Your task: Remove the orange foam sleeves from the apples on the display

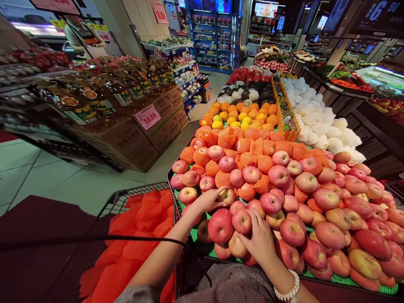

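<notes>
A wide heap of red and pink apples (330, 235) lies in front of me on green matting (342, 280). My left hand (212, 199) curls round a yellowish-pink apple (227, 196) near the left edge of the heap. Closer to me, my right hand (259, 236), with a white beaded band (288, 288) on its wrist, has its fingers round a smaller red apple (241, 221). A large red apple (220, 225) sits just left of that one. Behind my hands, many apples wear orange foam nets (243, 145).
A wire cart (118, 197) full of loose orange foam nets (139, 235) stands at my left. Farther back are oranges (233, 113) and white-netted fruit (318, 126). Bottled oil (126, 90) on cartons (132, 143) stands across the aisle. A thin black cable (94, 238) crosses my left forearm.
</notes>
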Tool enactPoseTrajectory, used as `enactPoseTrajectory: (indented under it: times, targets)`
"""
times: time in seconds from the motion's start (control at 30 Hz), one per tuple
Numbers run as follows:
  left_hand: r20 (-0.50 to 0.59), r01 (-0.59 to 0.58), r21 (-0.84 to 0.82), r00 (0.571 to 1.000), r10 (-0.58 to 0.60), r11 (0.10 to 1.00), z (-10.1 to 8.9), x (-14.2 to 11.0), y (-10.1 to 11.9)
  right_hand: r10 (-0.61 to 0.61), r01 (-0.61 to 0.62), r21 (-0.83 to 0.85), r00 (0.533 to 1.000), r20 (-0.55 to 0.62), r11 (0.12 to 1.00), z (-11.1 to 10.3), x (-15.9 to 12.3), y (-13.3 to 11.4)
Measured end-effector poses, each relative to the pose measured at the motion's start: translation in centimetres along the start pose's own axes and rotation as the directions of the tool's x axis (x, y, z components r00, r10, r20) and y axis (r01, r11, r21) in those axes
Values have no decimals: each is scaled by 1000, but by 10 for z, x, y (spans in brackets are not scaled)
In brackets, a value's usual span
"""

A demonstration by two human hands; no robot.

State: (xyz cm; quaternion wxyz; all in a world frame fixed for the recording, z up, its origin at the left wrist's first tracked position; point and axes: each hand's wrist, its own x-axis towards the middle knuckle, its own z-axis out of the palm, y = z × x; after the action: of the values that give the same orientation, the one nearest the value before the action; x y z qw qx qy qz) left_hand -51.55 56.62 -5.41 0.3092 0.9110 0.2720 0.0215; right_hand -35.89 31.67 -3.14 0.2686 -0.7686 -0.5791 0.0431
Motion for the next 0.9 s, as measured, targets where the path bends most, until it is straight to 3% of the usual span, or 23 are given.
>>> enactPoseTrajectory:
  times: [0.13, 0.33, 0.47, 0.57, 0.77, 0.9]
  targets:
    - [-20, 12, 83, 1000, -10, 996, 4, 6, 7, -13, 14, 6, 1000, -11, 1000, -3, 1, -3]
    - [57, 91, 183, 993, -103, 979, -5, 19, 24, 24, -24, 10, 999, 47, 1000, -9, 2, -7]
    - [52, 151, 233, 984, -168, 961, -6, 20, 38, 44, -44, 0, 995, 94, 999, -10, 2, -6]
    - [35, 192, 271, 977, -209, 943, -17, 19, 48, 15, -11, -30, 993, 121, 999, -8, 0, -3]
    - [-196, 386, 302, 920, -340, 872, -54, 34, 49, -31, 42, -67, 987, 158, 997, -9, -1, -2]
    - [-277, 461, 304, 880, -385, 834, -41, 53, 56, -29, 45, -81, 982, 187, 996, -11, 1, -7]
